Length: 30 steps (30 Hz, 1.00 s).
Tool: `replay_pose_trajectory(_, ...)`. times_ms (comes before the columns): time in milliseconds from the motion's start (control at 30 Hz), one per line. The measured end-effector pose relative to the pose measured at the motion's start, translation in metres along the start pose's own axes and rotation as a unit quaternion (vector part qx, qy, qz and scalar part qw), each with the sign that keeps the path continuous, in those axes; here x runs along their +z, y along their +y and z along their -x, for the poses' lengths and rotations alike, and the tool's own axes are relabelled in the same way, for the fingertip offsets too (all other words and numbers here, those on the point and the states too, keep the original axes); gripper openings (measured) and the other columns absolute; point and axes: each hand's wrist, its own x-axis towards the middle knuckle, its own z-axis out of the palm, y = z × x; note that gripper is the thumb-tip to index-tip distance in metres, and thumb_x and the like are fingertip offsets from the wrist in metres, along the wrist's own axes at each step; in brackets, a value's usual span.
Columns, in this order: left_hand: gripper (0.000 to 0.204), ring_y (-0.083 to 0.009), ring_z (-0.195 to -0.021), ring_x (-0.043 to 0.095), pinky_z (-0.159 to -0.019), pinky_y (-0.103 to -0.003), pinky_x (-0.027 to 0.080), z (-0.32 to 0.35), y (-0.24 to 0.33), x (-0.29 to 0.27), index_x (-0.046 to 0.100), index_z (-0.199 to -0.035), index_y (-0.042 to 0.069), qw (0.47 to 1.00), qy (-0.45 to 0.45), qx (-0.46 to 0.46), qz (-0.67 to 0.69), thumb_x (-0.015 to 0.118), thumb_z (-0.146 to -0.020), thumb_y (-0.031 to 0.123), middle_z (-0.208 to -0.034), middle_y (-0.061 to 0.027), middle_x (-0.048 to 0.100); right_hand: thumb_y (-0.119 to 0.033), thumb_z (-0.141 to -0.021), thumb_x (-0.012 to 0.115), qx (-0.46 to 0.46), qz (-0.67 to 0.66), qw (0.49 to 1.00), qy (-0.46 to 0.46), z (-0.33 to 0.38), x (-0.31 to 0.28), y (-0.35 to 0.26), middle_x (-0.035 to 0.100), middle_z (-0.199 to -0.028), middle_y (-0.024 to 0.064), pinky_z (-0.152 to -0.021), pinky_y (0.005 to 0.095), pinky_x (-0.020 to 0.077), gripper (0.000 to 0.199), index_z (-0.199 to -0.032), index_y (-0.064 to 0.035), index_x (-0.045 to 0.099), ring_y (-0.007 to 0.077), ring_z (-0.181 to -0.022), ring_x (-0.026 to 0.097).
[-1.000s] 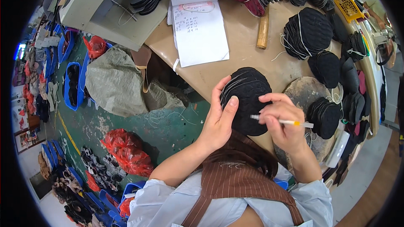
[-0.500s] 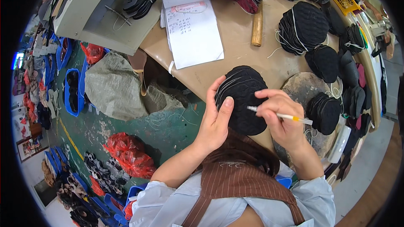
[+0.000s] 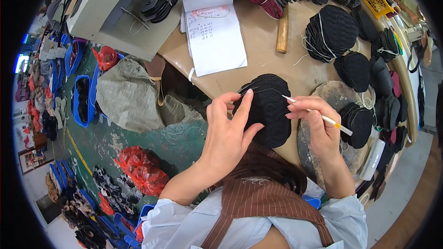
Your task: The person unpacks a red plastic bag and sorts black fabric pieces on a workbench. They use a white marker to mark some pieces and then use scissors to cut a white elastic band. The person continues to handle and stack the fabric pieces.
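A stack of black quilted fabric pieces [image 3: 273, 116], rounded at the ends, lies at the table's near edge in front of me. My left hand [image 3: 229, 127] is over its left side. Its fingers are stretched out and apart, with the index fingertip at the upper left rim and the thumb on the lower part. A thin pale line curves across the stack's top near those fingertips; I cannot tell whether it is thread or an edge. In my right hand [image 3: 318, 122] is a slim white pen [image 3: 328, 120] with a yellow band, its tip at the stack's upper right.
Beside my right hand lies a round worn block [image 3: 318, 150] bearing a tied black stack [image 3: 356, 124]. Farther away are a notepad [image 3: 217, 48], a wooden stick [image 3: 282, 32] and another tied black bundle [image 3: 331, 32]. A red bag [image 3: 142, 169] rests on the floor at left.
My left hand has loosened from around the stack's side, its fingers spreading up toward the upper rim. The pen tip has moved up and slightly right.
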Motion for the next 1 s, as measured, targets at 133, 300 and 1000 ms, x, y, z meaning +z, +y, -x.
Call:
replay_pose_trajectory(133, 0.059, -0.0286, -0.094, 0.044, -0.083, -0.037, 0.04, -0.002, 0.006, -0.008, 0.055, -0.119, 0.005, 0.999, -0.014, -0.022, 0.044, 0.08, -0.066, 0.011, -0.106, -0.0131, 0.042, -0.011, -0.094, 0.049, 0.029, 0.027, 0.998, 0.038, 0.002, -0.011, -0.007, 0.064, -0.094, 0.0126, -0.072, 0.0258, 0.0498, 0.022, -0.102, 0.0056, 0.06, 0.015, -0.084, 0.062)
replay_pose_trajectory(300, 0.038, -0.0305, -0.096, 0.044, -0.083, -0.038, 0.04, -0.006, 0.004, -0.008, 0.053, -0.092, 0.005, 0.997, -0.027, -0.023, 0.064, 0.078, -0.064, 0.005, -0.102, -0.0117, 0.044, -0.008, -0.091, 0.051, 0.02, -0.007, 0.999, 0.05, -0.007, -0.016, -0.012, 0.065, -0.092, 0.0131, -0.072, 0.0245, 0.0477, 0.019, -0.102, 0.0058, 0.058, 0.0124, -0.078, 0.061)
replay_pose_trajectory(1000, 0.029, -0.0204, -0.085, 0.056, -0.092, -0.049, 0.039, 0.028, -0.018, 0.043, 0.068, -0.084, 0.015, 0.975, 0.119, 0.143, 0.122, 0.066, -0.058, 0.003, -0.083, -0.0005, 0.05, -0.001, -0.071, 0.071, -0.106, 0.268, 0.951, -0.114, -0.034, 0.011, -0.004, 0.064, -0.076, 0.0069, -0.076, 0.0354, 0.0494, 0.012, -0.081, -0.0028, 0.065, 0.0286, -0.085, 0.062)
